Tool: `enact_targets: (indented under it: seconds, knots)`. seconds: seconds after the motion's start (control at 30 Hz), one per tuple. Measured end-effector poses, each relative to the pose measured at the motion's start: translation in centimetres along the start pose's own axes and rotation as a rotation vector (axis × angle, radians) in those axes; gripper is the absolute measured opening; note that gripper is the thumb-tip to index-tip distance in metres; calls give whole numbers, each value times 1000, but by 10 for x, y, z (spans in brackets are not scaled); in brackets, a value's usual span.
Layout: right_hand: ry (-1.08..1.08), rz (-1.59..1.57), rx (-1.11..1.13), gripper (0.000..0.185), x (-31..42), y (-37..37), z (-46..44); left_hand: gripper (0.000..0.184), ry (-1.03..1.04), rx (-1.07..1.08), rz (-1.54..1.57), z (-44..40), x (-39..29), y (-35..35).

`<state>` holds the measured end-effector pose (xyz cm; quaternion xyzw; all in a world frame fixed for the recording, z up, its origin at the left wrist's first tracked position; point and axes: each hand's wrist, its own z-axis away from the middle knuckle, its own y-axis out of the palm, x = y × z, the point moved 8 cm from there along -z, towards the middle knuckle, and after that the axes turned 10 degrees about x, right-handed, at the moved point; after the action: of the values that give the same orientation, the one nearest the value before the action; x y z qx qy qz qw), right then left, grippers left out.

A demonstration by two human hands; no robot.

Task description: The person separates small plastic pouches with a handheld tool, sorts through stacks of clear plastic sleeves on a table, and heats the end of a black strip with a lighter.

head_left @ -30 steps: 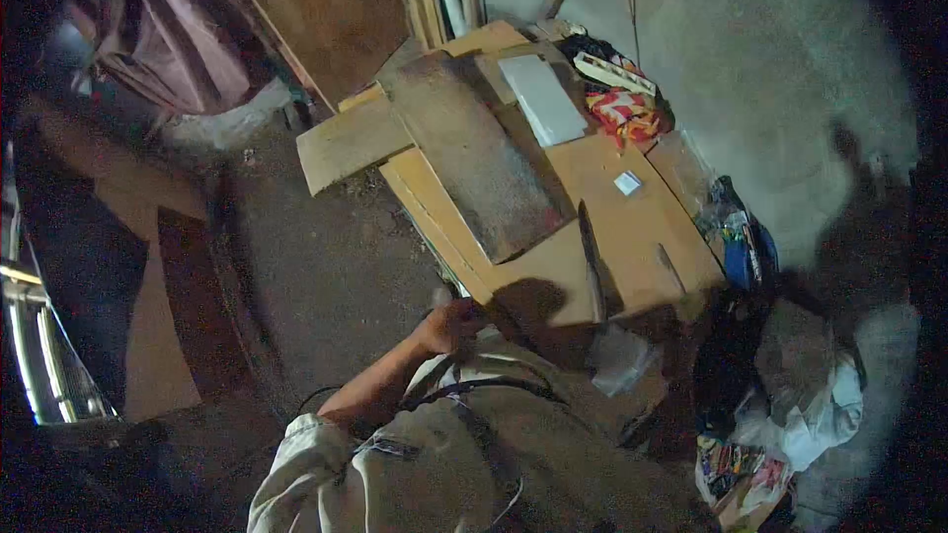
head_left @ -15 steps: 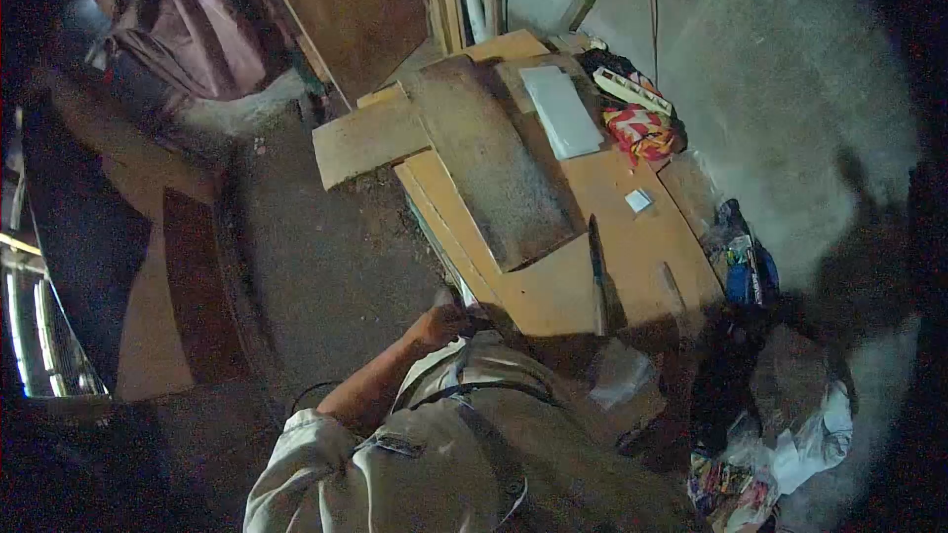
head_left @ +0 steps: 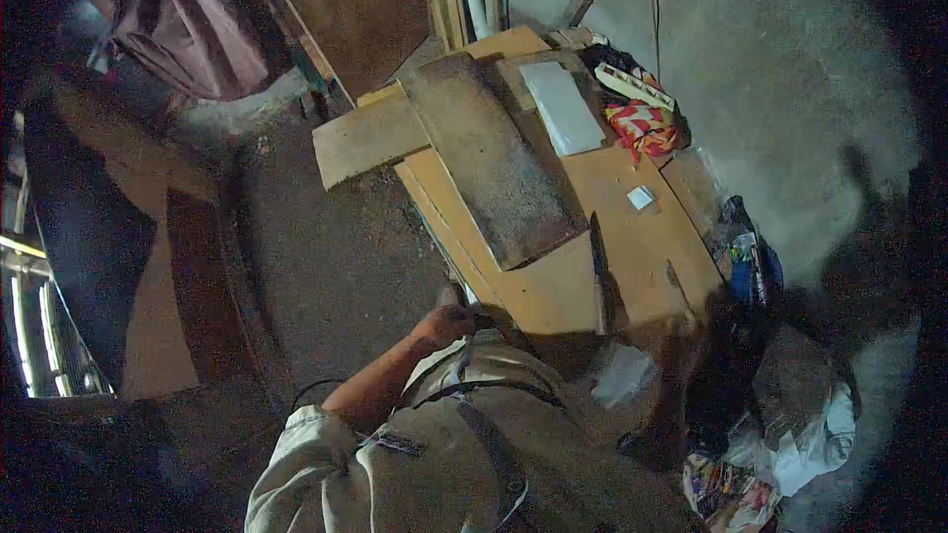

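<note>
My left hand (head_left: 444, 326) is in front of my waist, beside the near left edge of the wooden tabletop (head_left: 642, 247). Its fingers are curled closed, and whatever they may hold is hidden. A narrow whitish strip (head_left: 468, 291) shows just beyond the fingers, at the table edge. My right hand is out of sight. On the near part of the tabletop lie a long thin tool (head_left: 598, 286) and a second slim object (head_left: 676, 281), both too dark to name.
A long stained board (head_left: 494, 158) crosses a shorter board (head_left: 370, 143). Further back lie a white panel (head_left: 563, 109), a power strip (head_left: 634, 87), a red and yellow cloth (head_left: 647, 128) and a small white square (head_left: 640, 197). Plastic bags (head_left: 815, 444) are at the lower right.
The view has shifted very slightly and looks a little darker. My left hand stays closed in nearly the same place, and the things on the table have not moved.
</note>
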<state>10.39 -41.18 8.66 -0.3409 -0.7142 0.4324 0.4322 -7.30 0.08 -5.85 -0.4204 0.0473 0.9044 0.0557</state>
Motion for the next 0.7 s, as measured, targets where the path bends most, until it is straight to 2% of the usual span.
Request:
enact_targets:
  seconds: [0.07, 0.1, 0.17, 0.27, 0.33, 0.37, 0.43, 0.53, 0.57, 0.7]
  knots:
    - [-302, 290, 16, 34, 54, 12, -11, 27, 42, 17, 62, 6, -21, 2]
    - [-440, 435, 9, 35, 77, 21, -10, 28, -3, 26, -53, 4, -27, 3]
    - [44, -269, 82, 37, 83, 39, -37, 30, -50, 33, -170, 4, -28, 5]
    - [43, -349, 195, 38, 133, 65, -47, 27, 28, -30, -106, 2, -22, 4]
    - [50, -521, 391, 39, 175, 74, -45, 25, -24, -10, -164, -2, -11, 3]
    - [44, -521, 392, 39, 184, 84, -41, 28, -10, -24, -213, 0, -14, 3]
    - [-143, -592, 405, 43, 205, 110, -29, 29, -8, -29, -186, -2, 2, 1]
    - [-182, -469, 485, 41, 221, 134, -11, 33, -45, -42, -164, -7, 31, -10]
    - [-177, -506, 485, 42, 210, 157, 2, 36, -82, -47, -172, -6, 42, -13]
    - [-162, -597, 509, 45, 216, 164, 8, 34, -95, -84, -92, 0, 57, -19]
